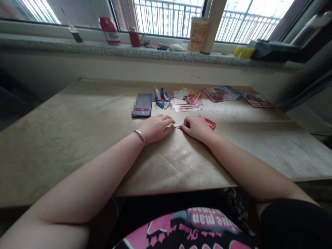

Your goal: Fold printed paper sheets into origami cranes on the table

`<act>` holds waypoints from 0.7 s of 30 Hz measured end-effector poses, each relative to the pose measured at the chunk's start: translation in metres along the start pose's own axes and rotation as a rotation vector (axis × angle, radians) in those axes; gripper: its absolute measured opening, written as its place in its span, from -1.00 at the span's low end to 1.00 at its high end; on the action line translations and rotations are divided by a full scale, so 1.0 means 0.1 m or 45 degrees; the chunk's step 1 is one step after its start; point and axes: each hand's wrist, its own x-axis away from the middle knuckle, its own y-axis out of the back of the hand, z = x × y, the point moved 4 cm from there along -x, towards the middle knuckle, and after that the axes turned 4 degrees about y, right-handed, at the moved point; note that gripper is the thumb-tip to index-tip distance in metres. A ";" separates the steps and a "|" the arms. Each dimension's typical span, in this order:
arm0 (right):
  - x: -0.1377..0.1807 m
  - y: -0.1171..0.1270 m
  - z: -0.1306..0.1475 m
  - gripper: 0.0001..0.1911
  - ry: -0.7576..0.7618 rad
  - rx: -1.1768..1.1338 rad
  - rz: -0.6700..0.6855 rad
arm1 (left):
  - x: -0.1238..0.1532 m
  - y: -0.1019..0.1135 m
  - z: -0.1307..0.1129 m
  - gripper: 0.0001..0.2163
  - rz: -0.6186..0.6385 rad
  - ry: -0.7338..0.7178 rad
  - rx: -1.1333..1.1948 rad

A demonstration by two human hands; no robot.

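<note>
My left hand (156, 127), with a silver bangle at the wrist, rests knuckles up on the brown paper-covered table (77, 138), fingers curled and pressed onto a small folded piece of red and white paper (209, 122). My right hand (196, 127) lies on the same paper, fingertips pinching its white edge between the two hands. Most of the paper is hidden under my right hand; a red corner sticks out to the right.
A dark phone (142, 105) lies just beyond my hands. Beside it sit a blue folded paper figure (162, 97), a stack of red and white paper sheets (186, 100), and two colourful booklets (221, 93) farther right. The windowsill (129, 50) holds cans, a cup and small items.
</note>
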 end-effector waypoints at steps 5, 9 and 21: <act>-0.02 0.04 0.00 -0.76 0.165 0.057 -0.133 | 0.00 0.00 -0.05 -0.72 0.024 -0.129 0.062; 0.00 0.15 0.03 -0.80 0.257 0.176 -0.382 | -0.01 0.05 -0.13 -0.73 0.027 -0.131 -0.035; 0.08 0.09 0.07 -0.71 0.441 0.063 -0.044 | 0.01 0.01 -0.11 -0.78 0.020 -0.232 0.025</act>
